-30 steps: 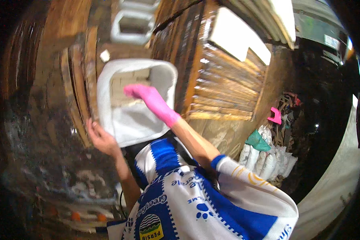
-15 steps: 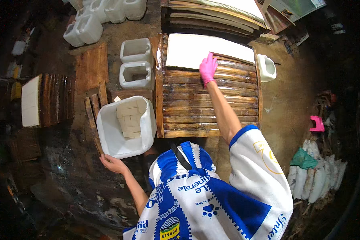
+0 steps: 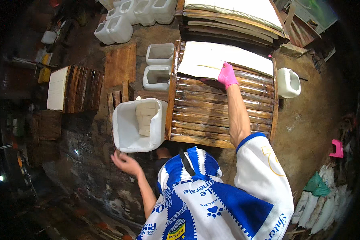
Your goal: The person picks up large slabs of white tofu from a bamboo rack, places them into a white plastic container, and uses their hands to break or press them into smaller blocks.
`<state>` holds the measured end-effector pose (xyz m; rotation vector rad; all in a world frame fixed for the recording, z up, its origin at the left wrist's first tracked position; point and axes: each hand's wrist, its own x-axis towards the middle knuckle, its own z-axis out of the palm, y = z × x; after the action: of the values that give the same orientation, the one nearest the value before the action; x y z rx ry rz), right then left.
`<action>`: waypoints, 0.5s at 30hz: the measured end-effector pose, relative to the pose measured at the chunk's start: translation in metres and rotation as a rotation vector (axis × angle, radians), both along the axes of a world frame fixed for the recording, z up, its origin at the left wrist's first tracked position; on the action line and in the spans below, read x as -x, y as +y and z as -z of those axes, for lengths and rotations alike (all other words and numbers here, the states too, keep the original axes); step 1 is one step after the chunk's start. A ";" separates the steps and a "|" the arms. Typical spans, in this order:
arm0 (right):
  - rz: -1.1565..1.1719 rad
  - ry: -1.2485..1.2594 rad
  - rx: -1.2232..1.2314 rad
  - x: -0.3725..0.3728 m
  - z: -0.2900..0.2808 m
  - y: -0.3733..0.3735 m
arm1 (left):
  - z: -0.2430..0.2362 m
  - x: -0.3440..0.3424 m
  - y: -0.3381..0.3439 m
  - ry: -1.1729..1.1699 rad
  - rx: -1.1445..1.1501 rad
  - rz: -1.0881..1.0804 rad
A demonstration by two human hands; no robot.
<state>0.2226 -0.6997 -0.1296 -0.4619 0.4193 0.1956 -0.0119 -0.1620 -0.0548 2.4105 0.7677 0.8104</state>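
A white slab of tofu lies at the far end of the slatted wooden board. My right hand, in a pink glove, is closed on a strip of tofu along the slab's near left edge; its fingertips are partly hidden. To the board's left, a tilted white plastic tub holds several cut tofu blocks inside. Just below the tub, my bare left hand is open with its fingers apart and holds nothing.
Cut-open white jugs stand left of the board, and another jug stands at its right. Stacked boards with white slabs rise behind. Further left is another wooden stack. White sacks and a pink stool are at right.
My right hand has gripped the slab's near left part, and that strip now bends away toward me. My left hand has come off the tub's lower edge and opened. The view has shifted.
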 end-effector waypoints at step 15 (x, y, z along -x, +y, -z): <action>0.060 -0.010 -0.089 -0.010 -0.005 -0.008 | 0.043 -0.292 -0.288 0.294 -0.062 1.424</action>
<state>0.2322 -0.7076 -0.1241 -0.3625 0.4126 0.1528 0.2806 -0.4503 -0.0981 2.3434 -0.8981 -0.1209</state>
